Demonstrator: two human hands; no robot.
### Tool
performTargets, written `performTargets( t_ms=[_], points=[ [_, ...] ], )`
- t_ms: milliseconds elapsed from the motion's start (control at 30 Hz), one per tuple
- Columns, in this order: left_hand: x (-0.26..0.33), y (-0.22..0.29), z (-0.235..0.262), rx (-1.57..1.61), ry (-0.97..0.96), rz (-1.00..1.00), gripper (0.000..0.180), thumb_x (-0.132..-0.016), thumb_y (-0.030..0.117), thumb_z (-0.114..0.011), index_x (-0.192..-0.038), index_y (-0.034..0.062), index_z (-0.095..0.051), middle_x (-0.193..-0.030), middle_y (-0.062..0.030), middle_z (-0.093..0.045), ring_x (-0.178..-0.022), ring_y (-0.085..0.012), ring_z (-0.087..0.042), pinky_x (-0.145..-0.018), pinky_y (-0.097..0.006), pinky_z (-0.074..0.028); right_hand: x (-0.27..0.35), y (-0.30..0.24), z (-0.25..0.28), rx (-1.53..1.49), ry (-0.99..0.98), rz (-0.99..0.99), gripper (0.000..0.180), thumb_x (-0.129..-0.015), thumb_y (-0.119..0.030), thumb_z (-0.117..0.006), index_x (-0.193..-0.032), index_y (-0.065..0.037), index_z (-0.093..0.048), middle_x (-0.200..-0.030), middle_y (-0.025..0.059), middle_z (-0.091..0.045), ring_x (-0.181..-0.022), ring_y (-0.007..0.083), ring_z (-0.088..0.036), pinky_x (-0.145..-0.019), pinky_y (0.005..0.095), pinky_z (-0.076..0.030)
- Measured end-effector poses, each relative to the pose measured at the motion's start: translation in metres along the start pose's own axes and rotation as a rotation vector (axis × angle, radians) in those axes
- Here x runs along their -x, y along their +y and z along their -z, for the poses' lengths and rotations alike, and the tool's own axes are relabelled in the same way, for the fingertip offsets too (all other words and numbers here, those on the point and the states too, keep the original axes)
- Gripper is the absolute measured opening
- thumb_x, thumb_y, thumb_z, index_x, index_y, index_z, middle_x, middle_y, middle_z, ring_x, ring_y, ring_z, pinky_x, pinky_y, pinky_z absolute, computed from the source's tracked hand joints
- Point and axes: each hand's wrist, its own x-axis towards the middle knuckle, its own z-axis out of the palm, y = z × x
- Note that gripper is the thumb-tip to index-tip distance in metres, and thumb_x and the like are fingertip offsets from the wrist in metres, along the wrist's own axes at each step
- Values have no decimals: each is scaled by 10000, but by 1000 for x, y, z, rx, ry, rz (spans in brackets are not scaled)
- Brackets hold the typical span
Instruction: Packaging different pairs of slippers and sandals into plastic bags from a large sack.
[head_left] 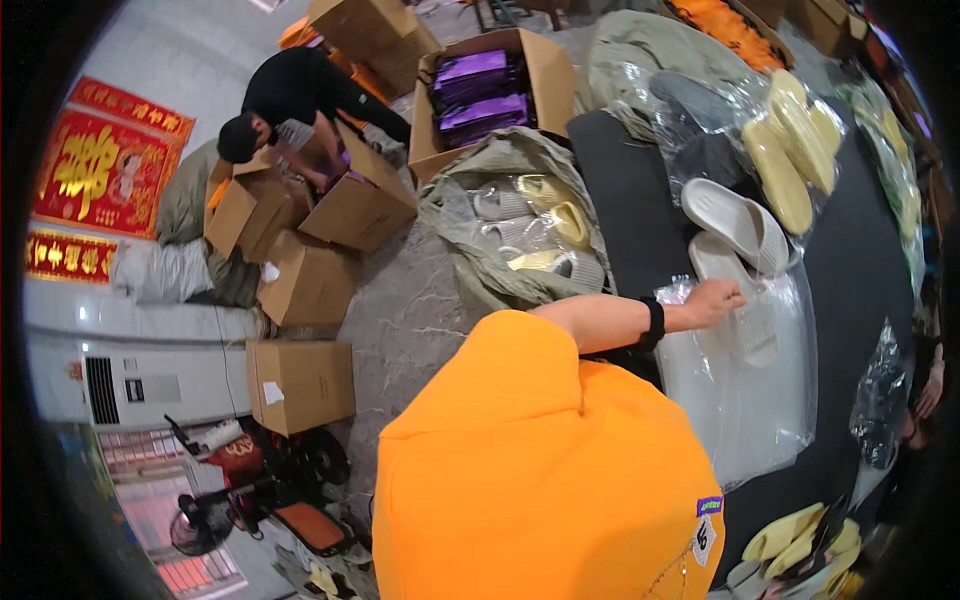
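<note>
While the left hand [712, 298] curls its fingers on a clear bag [745, 390], white slides [735, 222] lie at twelve o'clock; right hand unseen.

Counted: 2 white slippers [735, 225] on desk [640, 215] by 1 hand [712, 298]; 1 stack clear bags [745, 385]; approx. 5 cardboard boxes [300, 383] on floor; 1 open box w/ purple packs [480, 95]; 1 co-worker [295, 95].
</note>
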Motion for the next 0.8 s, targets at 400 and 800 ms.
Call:
performTargets(
  t_ms=[400, 800],
  points=[
    [0, 9, 22, 41, 43, 25, 262, -801, 263, -578, -788, 2, -566, -701, -178, -581, -660, -322, -569, -590, -398, -423, -38, 7, -1, 143, -68, 101, 236, -860, -184, -567, -1048, -79, -473, -788, 20, -465, -643, 98, -454, -541, 240, -417],
    [2, 2, 24, -9, 39, 71, 289, -806, 285, -560, -774, -1, -558, -730, -188, -596, -685, -339, -579, -598, -418, -428, -52, 13, 1, 198, -72, 138, 311, -832, -132, -594, -1106, -88, -452, -876, 49, -480, -701, 116, -483, -577, 247, -443]
  ],
)
